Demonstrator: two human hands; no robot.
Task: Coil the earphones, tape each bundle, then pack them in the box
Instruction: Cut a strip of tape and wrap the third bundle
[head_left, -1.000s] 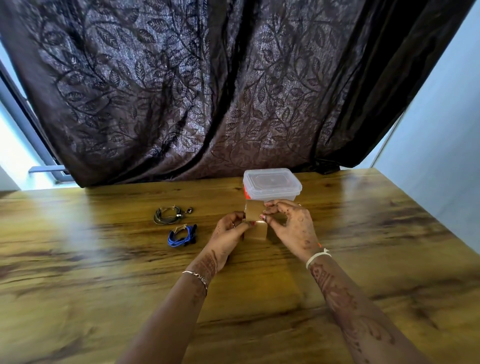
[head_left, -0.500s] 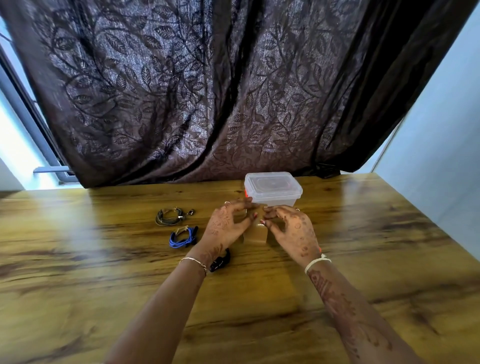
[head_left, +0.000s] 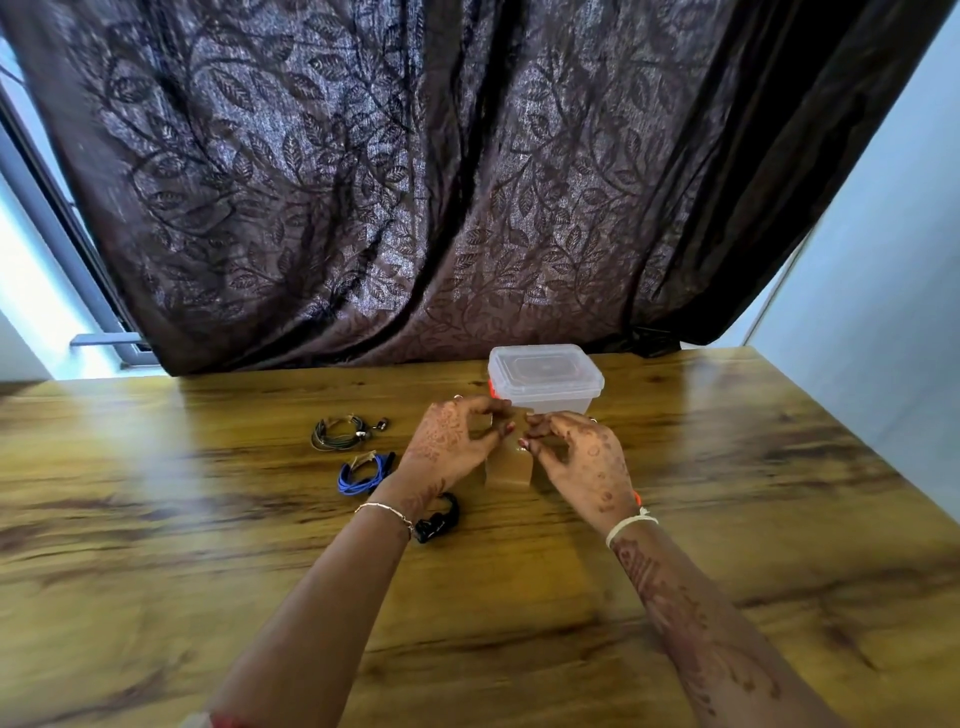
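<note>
Both forearms reach forward over the table (head_left: 727, 467). My left hand (head_left: 451, 441) and right hand (head_left: 577, 458) face each other, fingers curled, pinching the brown tape (head_left: 510, 466) near its top. It hangs long-axis downward below my fingertips, just before the lidded box (head_left: 545, 378). The black earphone bundle (head_left: 439, 519) lies by my left wrist.

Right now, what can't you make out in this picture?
Head view only:
- The tape: the left hand and right hand cover its top; roll or strip, unclear.
- The black earphones: partly behind the left wrist.
- The box: cloudy lid and walls hide what is inside.
- The green earphones: too small to see any tape.
</note>
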